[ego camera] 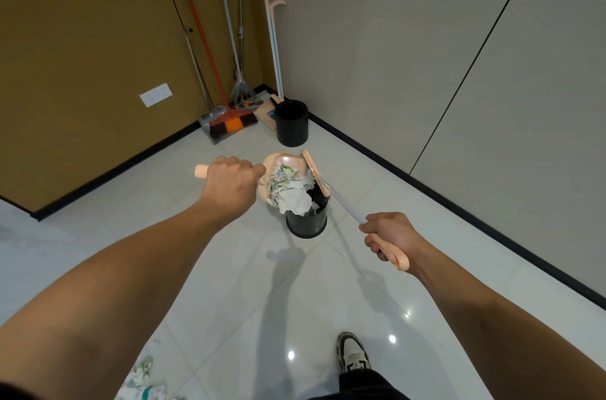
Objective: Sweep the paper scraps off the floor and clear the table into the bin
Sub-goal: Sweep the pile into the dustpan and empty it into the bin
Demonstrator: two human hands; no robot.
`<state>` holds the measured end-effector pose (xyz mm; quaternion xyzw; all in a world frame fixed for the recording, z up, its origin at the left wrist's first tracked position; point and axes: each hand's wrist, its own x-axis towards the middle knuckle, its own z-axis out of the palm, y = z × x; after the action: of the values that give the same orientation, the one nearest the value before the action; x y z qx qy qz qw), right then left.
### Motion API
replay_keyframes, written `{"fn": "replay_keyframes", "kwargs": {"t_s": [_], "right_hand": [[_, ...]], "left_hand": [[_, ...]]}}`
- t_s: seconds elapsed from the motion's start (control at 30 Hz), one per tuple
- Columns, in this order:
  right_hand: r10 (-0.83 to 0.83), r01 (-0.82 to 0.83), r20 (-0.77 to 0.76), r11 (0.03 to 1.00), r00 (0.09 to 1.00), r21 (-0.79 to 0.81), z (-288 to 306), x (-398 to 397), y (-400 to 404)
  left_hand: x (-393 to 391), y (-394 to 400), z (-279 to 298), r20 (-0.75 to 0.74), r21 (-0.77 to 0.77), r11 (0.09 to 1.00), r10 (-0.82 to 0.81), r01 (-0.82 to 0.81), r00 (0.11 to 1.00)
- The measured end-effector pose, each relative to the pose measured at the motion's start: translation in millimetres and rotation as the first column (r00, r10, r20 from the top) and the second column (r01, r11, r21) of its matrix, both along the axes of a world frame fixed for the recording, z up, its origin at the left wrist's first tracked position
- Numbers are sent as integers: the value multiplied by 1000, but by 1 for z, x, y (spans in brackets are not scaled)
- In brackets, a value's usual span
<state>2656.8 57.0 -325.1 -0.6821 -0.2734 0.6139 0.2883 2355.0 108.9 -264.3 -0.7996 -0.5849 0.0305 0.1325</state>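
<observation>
Over the black bin (306, 222), the left hand (229, 185) grips the pink dustpan (280, 167) handle, tipping crumpled paper scraps (292, 191) toward the rim, while the right hand (390, 235) grips the pink brush (313, 171), bristles just right of the scraps.

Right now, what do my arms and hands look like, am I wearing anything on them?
Both arms are bare from as far up as the view reaches down to the fingers: no sleeves, gloves, watch, rings or bands show on the left hand or the right hand. No markings are visible on either forearm.
</observation>
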Motion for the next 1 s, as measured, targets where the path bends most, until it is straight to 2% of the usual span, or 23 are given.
{"fn": "replay_keyframes", "kwargs": {"t_s": [0.4, 0.8, 1.0], "right_hand": [[-27, 27, -12, 1000, 1000, 10, -1, 4, -5], [-17, 17, 5, 1000, 1000, 10, 6, 5, -10], [-12, 11, 14, 1000, 1000, 26, 8, 0, -10]], "left_hand": [[13, -5, -1, 32, 4, 999, 49, -49, 998], [12, -8, 4, -47, -27, 1000, 9, -11, 999], [16, -12, 3, 32, -12, 998, 56, -56, 998]]}}
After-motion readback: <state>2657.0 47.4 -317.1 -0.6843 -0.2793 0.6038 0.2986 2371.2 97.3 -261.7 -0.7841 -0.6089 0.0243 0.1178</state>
